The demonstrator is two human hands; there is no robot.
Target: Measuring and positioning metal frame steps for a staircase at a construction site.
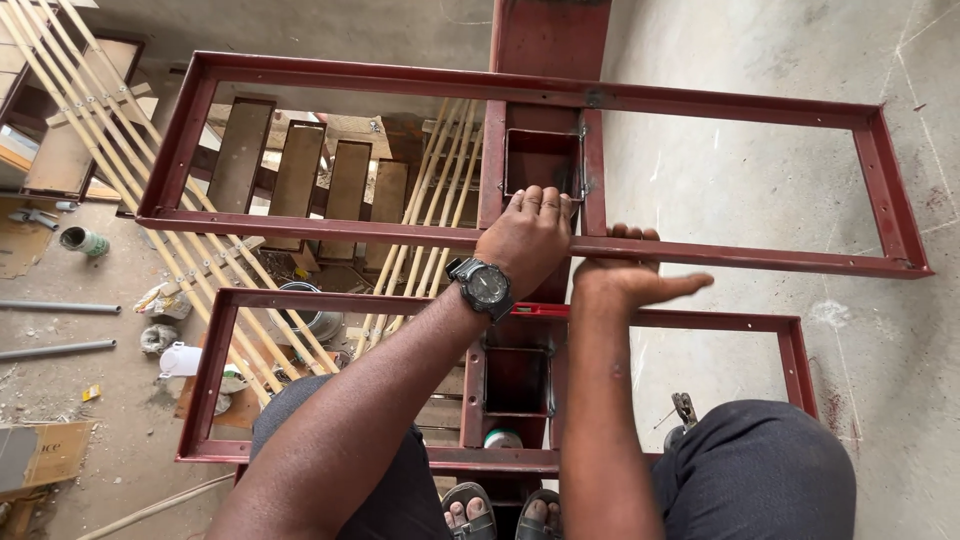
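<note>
**Two hands on a red steel stair frame**

Seen from above, a person sits astride a red steel stringer (548, 40) and grips the upper tread frame (880, 150), an open rectangle of angle bar that fills the middle of the view. The left hand (528, 240), a black watch (482, 285) on its wrist, lies flat over the frame's near bar at the centre, fingers toward 12 o'clock reaching the square tube socket (542, 160). The right hand (628, 278), just beside it at 3 o'clock, curls its fingers over the same bar, thumb out to the right; its grip holds the bar. A second tread frame (800, 350) lies below, toward 6 o'clock, across the knees, with sandalled feet (505, 512) beneath it. At 9 o'clock, bamboo poles (120, 150) slant over a littered floor (60, 300) far below. At 3 o'clock stands a grey plaster wall (760, 60).
</note>
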